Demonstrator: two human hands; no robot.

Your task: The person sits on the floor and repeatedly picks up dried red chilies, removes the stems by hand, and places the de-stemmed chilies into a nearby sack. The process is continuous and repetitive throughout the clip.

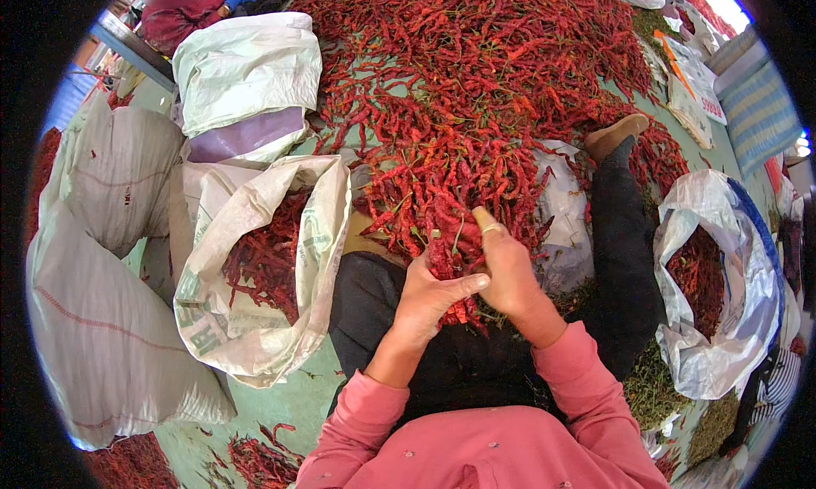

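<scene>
My left hand (424, 291) is closed around a bunch of dried red chillies (446, 259), its thumb stretched toward my other hand. Pressed against the same bunch from the right is my right hand (513, 266), with a ring and a yellow cover on one digit; its other fingers are partly hidden by the chillies. Some green stems show among the pods. Below both hands, more chillies hang over my dark-trousered lap. Just beyond my fingers rises a large heap of dried red chillies (484, 55), spread across the pale green floor (299, 400).
An open woven sack (325, 247) with chillies inside stands at my left. Another open white sack (688, 374) holding chillies is at my right. Full sacks (108, 336) crowd the far left. Loose stems (656, 380) lie by my right leg. A person (178, 17) sits at the upper left.
</scene>
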